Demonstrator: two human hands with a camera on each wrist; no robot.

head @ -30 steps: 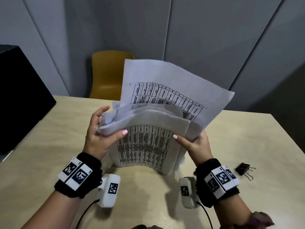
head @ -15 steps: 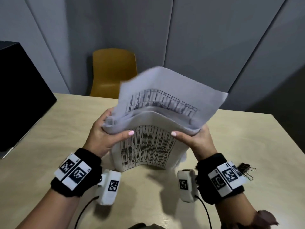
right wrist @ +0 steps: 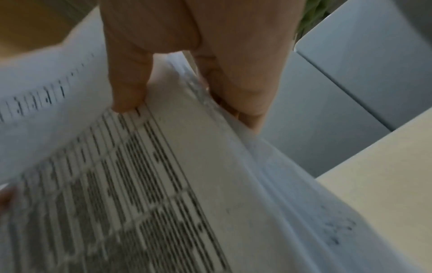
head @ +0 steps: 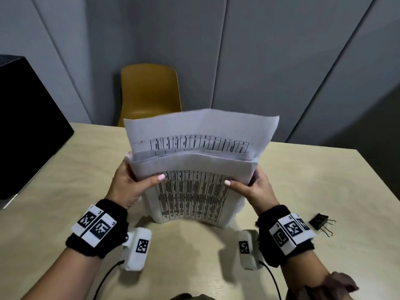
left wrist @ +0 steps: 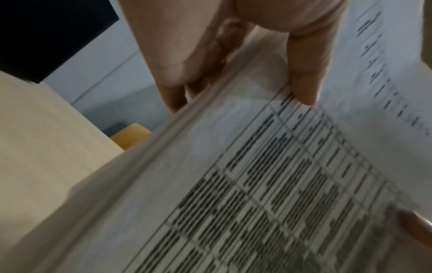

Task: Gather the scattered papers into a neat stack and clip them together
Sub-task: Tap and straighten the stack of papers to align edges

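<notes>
A bundle of white papers point(head: 194, 191) printed with tables stands on its lower edge on the table, bowed toward me. One sheet at the back rises above the rest. My left hand point(head: 132, 182) grips the bundle's left edge, thumb on the front sheet, fingers behind. My right hand point(head: 251, 187) grips the right edge the same way. The wrist views show each thumb on the front page point(left wrist: 268, 175) point(right wrist: 140, 175) and fingers behind the sheets. A black binder clip point(head: 320, 221) lies on the table right of my right wrist, untouched.
The light wooden table point(head: 65, 180) spreads around the papers. A large black box point(head: 26, 126) sits at the left edge. A mustard chair point(head: 149, 92) stands behind the table against grey wall panels.
The skewed back sheet has swung level and dropped lower into the bundle. Both hands shifted outward along the edges, and the sheets line up more squarely.
</notes>
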